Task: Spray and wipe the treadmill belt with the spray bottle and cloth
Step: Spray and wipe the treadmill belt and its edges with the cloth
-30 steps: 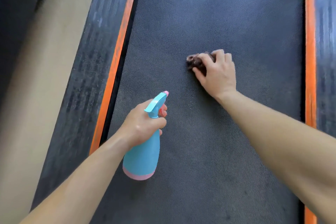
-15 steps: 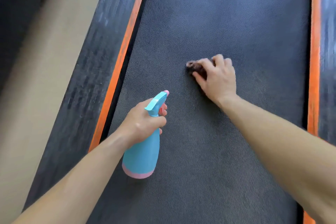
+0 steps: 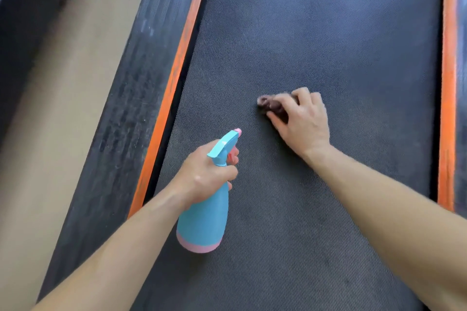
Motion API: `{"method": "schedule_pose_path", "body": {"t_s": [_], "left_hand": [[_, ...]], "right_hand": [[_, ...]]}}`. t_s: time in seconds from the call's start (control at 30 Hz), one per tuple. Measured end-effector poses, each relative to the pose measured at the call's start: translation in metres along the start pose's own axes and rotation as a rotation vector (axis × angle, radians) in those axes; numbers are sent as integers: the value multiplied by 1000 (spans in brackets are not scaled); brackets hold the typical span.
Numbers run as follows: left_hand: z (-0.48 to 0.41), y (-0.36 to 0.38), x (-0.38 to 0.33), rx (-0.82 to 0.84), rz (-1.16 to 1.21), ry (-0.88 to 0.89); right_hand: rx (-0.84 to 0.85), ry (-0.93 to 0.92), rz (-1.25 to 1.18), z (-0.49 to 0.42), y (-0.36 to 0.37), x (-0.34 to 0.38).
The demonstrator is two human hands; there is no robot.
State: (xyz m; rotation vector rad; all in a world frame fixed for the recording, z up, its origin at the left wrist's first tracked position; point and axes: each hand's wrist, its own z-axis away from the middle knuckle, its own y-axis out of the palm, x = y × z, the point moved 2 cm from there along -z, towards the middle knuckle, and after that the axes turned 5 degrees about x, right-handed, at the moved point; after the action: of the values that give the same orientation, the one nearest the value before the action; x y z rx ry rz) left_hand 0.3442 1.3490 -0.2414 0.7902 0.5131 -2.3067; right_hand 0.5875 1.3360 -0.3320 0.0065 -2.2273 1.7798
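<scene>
Left grip: my left grip (image 3: pixel 204 171) is clenched round the neck of the spray bottle (image 3: pixel 202 219), with a finger by the pink trigger. The nozzle points up the treadmill belt (image 3: pixel 316 33).
Bottle position: it hangs low over the near left part of the belt. I cannot tell whether its base touches.
Right grip: my right grip (image 3: pixel 300 121) grasps the cloth (image 3: pixel 269 105), bunched into a small brown wad and pressed on the belt near its middle.
Risk, spray aim: the nozzle points close to my right grip, so a squeeze now would likely wet my knuckles rather than bare belt.
Risk, overspray: the bottle sits near the orange strip (image 3: pixel 174 78) and the side rail (image 3: pixel 126 98). A slanted shot could land there or on the floor (image 3: pixel 63 108) and leave a slick patch.
Risk, cloth: bunched this tight, it covers only a narrow path, so I could leave streaks or miss the edges.
Risk, belt: it may slide under a hard push, and my weight would then lurch forward.
Risk, bottle slip: a wet neck could twist in my fingers and drop.
</scene>
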Motion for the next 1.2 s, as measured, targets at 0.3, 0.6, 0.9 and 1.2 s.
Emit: {"method": "schedule_pose_path", "body": {"t_s": [0.3, 0.6, 0.9, 1.2], "left_hand": [[-1, -11, -3, -39, -3, 36], [0, -19, 1, -36, 34, 68], [10, -20, -2, -20, 32, 62], [14, -6, -16, 80, -412, 23]], "right_hand": [[112, -253, -81, 92, -12, 38], [56, 76, 11, -33, 8, 21], [104, -342, -96, 40, 8, 41], [58, 55, -53, 61, -11, 17]]}}
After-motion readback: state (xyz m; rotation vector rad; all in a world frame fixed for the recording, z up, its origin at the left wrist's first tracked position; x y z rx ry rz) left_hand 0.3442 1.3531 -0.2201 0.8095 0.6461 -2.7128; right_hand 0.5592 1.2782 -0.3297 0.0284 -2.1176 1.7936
